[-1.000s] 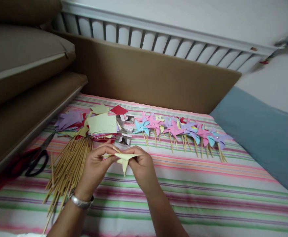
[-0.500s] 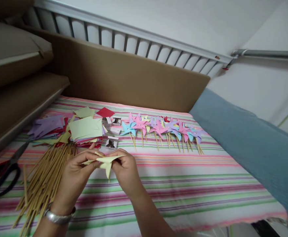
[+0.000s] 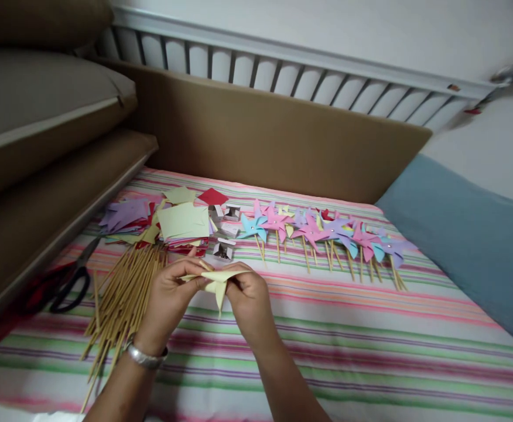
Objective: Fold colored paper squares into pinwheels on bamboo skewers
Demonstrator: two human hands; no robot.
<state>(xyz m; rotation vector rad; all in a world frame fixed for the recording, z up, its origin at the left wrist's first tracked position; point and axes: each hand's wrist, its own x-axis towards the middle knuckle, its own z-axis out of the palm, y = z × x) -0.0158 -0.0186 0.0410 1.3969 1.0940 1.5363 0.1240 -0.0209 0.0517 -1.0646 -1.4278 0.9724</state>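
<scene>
Our left hand [image 3: 168, 299] and right hand [image 3: 248, 296] pinch yellow paper pinwheel [image 3: 216, 280] tight, fingers curled shut on its folds. Pinwheel held up over striped sheet [image 3: 370, 346], near wooden sticks [image 3: 120, 299].

2 hands fold a yellow paper over a striped sheet.

The left hand [image 3: 168, 299] and right hand [image 3: 248, 296] pinch the paper [image 3: 216, 279] between them. Sticks [image 3: 122, 293] lie just left, scissors [image 3: 65, 281] further left. Paper squares [image 3: 181, 221] sit behind the hands; finished pinwheels [image 3: 327, 234] line up to the right.
</scene>
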